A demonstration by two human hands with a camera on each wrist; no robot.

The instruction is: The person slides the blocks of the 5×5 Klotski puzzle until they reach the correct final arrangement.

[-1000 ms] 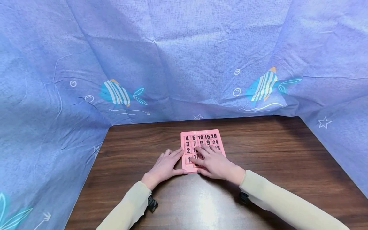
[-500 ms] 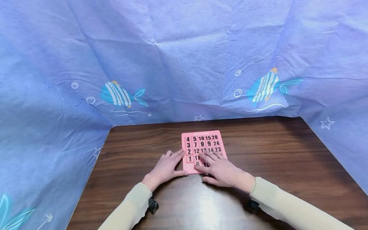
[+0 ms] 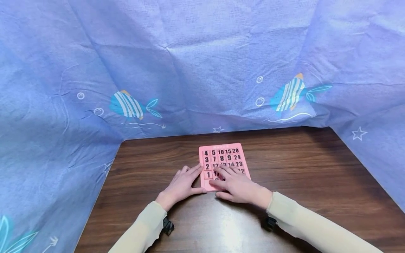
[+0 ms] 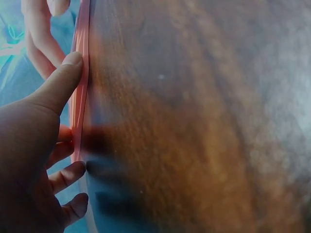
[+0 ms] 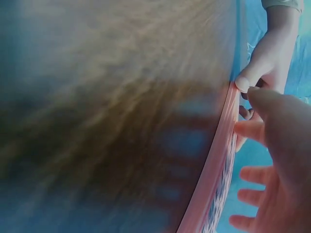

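Note:
A pink sliding number puzzle (image 3: 202, 149) with black-numbered tiles lies flat on the table. In the head view my left hand (image 3: 181, 183) holds its near left corner, fingertips at the left side and thumb on the near edge. The left wrist view shows that thumb (image 4: 60, 82) pressed to the puzzle's pink edge (image 4: 77, 109). My right hand (image 3: 238, 186) is spread over the lower right tiles and hides several of them. Its index finger (image 3: 217, 183) reaches to the bottom row, beside the gap under tile 1 (image 3: 208, 174). In the right wrist view the right fingers (image 5: 255, 175) hover along the tile face.
The dark wooden table (image 3: 152, 154) stretches out on every side of the puzzle. Behind it and at both sides hangs a blue cloth (image 3: 209, 70) printed with fish. A black wrist camera (image 3: 168, 226) sits under the left cuff.
My right hand drew back to the right, then moved left again, its index finger now lower, in the bottom row. The left hand stays at the corner.

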